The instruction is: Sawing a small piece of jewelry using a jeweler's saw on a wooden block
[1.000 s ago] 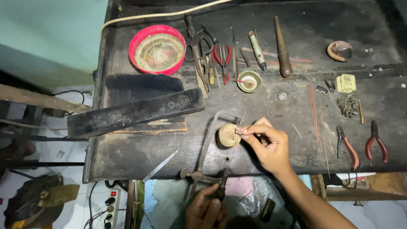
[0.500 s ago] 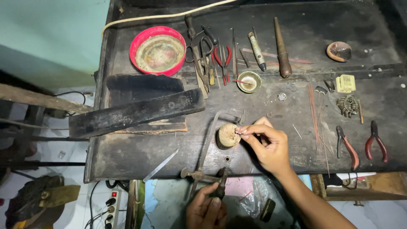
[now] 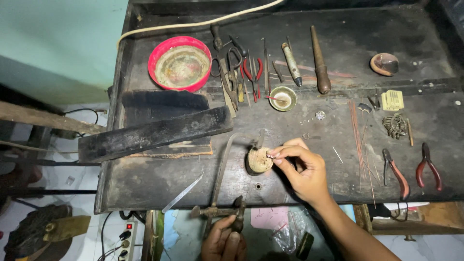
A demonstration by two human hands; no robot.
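My right hand [image 3: 302, 170] pinches a tiny metal piece [image 3: 270, 156] against a round wooden peg block [image 3: 258, 160] near the front of the dark workbench [image 3: 145, 179]. Below the bench edge, my left hand [image 3: 223, 241] grips the handle of a jeweller's saw [image 3: 220, 191]. The saw's frame runs up past the bench edge to the block. The blade itself is too thin to make out.
A red bowl [image 3: 180, 63] sits at the back left beside pliers, scissors, files and a small brass dish [image 3: 282, 98]. A long black bar [image 3: 154, 133] lies on the left. Copper wires [image 3: 360, 140] and two red-handled pliers [image 3: 411, 166] lie on the right. A power strip [image 3: 123, 237] lies on the floor.
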